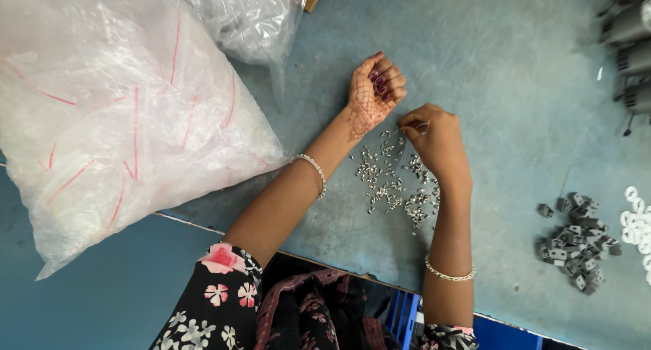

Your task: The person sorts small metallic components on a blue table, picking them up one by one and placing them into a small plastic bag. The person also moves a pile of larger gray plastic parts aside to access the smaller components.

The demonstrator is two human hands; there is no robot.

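Note:
A scatter of several small silvery metal screws (397, 180) lies on the blue-grey table (488, 45) between my forearms. My left hand (374, 86) rests palm up beyond the pile, with a dark henna pattern on it and its fingers curled in; what lies inside them is hidden. My right hand (434, 136) is at the far edge of the scatter, thumb and fingertips pinched together on one small screw. Each wrist wears a thin silver bracelet.
A big clear plastic bag (115, 119) with red strips fills the left side, and a second clear bag (251, 14) lies behind it. At right sit a heap of small grey blocks (575, 245), white rings (636, 221) and dark cylindrical parts (630, 45).

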